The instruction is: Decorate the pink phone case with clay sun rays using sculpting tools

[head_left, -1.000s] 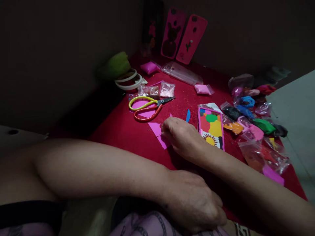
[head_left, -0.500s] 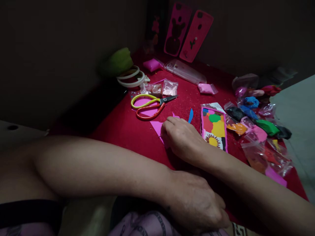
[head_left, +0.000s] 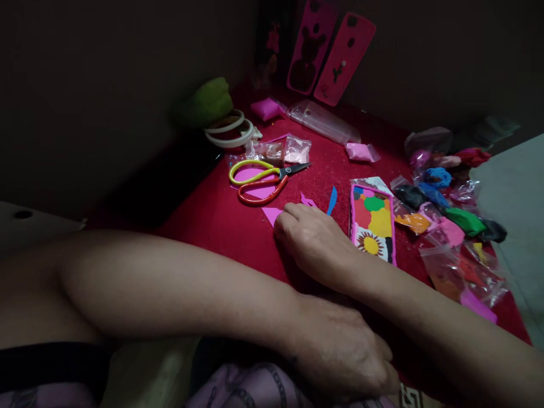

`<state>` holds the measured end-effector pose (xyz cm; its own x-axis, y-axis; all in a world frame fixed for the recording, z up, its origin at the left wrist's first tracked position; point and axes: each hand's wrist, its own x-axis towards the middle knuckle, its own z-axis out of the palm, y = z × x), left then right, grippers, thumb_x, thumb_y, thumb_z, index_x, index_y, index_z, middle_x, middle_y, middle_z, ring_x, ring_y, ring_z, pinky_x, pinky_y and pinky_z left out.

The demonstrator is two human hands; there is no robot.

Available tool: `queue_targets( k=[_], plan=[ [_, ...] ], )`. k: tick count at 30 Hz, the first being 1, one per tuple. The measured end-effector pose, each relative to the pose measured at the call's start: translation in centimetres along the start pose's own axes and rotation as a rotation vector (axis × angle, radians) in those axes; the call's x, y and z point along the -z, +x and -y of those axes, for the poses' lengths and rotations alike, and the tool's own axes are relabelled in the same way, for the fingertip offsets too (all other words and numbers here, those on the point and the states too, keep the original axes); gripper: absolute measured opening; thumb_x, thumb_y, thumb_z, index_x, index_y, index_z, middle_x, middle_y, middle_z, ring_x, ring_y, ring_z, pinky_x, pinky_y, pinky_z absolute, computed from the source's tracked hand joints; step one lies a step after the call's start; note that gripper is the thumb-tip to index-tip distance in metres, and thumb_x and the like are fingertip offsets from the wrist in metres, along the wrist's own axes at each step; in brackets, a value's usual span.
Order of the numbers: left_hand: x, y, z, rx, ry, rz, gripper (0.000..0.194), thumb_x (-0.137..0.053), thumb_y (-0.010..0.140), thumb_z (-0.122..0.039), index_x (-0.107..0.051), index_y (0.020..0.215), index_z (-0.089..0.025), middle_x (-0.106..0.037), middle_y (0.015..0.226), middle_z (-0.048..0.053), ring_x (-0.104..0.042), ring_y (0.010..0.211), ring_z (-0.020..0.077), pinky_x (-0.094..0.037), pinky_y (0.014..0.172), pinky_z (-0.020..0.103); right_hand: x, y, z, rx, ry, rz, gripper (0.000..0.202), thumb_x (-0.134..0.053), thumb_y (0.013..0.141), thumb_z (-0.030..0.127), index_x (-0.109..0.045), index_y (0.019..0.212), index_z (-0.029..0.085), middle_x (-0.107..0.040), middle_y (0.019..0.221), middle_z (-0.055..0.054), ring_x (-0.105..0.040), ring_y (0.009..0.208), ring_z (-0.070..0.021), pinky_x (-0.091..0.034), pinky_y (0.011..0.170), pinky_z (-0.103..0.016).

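Note:
My right hand (head_left: 314, 241) rests on the red cloth with its fingers curled down over a pink sheet piece (head_left: 271, 215). Its fingertips are hidden, so whatever they pinch does not show. Beyond it lie a thin pink scrap (head_left: 306, 199) and a blue blade-shaped piece (head_left: 332, 200). My left hand (head_left: 340, 351) is low at the near edge, above my lap, with its fingers folded under and out of sight. Right of my right hand lies a phone case (head_left: 374, 222) covered in coloured clay patches, with a sunflower and a pink border. Scissors (head_left: 272, 178) with yellow and red handles lie farther off.
Bags of coloured clay (head_left: 450, 204) crowd the right side. White tape rolls (head_left: 232, 133) sit at the back left beside a green object (head_left: 208, 102). A clear case (head_left: 323, 122) lies at the back, before two upright pink cases (head_left: 346, 59). The red cloth (head_left: 204, 232) covers the table.
The view has shifted slightly, moving the table items a little rightward. My right hand now covers more of the pink sheet piece. My left hand has hardly moved.

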<state>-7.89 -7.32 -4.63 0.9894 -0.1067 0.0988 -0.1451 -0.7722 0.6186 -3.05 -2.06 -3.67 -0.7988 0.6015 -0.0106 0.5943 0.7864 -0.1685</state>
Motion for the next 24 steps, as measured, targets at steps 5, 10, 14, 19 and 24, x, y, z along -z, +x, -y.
queue_targets(
  k=[5, 10, 14, 19, 24],
  plan=[
    [-0.4, -0.2, 0.3, 0.018, 0.013, -0.025, 0.016, -0.058, 0.075, -0.02, -0.043, 0.071, -0.022, -0.064, 0.087, 0.006, -0.063, 0.079, 0.0191, -0.047, 0.063, 0.031, 0.7, -0.5, -0.9, -0.014, 0.088, 0.007, 0.015, -0.041, 0.086, 0.004, -0.053, 0.084, 0.013, -0.055, 0.082, -0.006, -0.045, 0.066, -0.0141, -0.034, 0.059, -0.027],
    [-0.7, -0.1, 0.2, 0.04, 0.032, -0.036, 0.009, -0.06, 0.076, -0.022, -0.054, 0.081, -0.018, -0.064, 0.089, 0.005, -0.063, 0.08, 0.0184, -0.045, 0.057, 0.03, 1.0, -1.6, -1.6, -0.031, 0.128, 0.015, 0.016, -0.042, 0.084, 0.001, -0.05, 0.084, 0.014, -0.053, 0.083, -0.005, -0.046, 0.068, -0.0128, -0.034, 0.06, -0.025],
    [-0.6, -0.1, -0.1, 0.057, 0.052, -0.03, 0.012, -0.064, 0.074, -0.022, -0.057, 0.081, -0.017, -0.065, 0.086, 0.004, -0.063, 0.077, 0.0168, -0.044, 0.055, 0.03, 0.5, -2.0, -1.6, -0.043, 0.113, 0.003, 0.016, -0.041, 0.084, 0.002, -0.052, 0.082, 0.014, -0.051, 0.083, -0.007, -0.044, 0.07, -0.0155, -0.033, 0.063, -0.028],
    [-0.5, -0.2, -0.2, 0.086, 0.057, -0.032, 0.013, -0.065, 0.074, -0.024, -0.057, 0.082, -0.017, -0.065, 0.087, 0.003, -0.063, 0.075, 0.0161, -0.042, 0.05, 0.03, 0.8, -1.9, -2.0, -0.051, 0.203, -0.019, 0.014, -0.042, 0.084, 0.002, -0.05, 0.083, 0.014, -0.053, 0.083, -0.005, -0.046, 0.071, -0.0138, -0.036, 0.063, -0.025],
    [-0.2, -0.2, -0.4, 0.106, 0.043, -0.034, 0.008, -0.062, 0.076, -0.022, -0.056, 0.079, -0.018, -0.066, 0.088, 0.003, -0.063, 0.075, 0.0159, -0.039, 0.046, 0.029, 1.3, -1.9, -2.1, -0.054, 0.262, -0.026, 0.012, -0.044, 0.086, 0.005, -0.048, 0.08, 0.016, -0.054, 0.08, -0.004, -0.047, 0.067, -0.012, -0.037, 0.06, -0.023]
  ],
)
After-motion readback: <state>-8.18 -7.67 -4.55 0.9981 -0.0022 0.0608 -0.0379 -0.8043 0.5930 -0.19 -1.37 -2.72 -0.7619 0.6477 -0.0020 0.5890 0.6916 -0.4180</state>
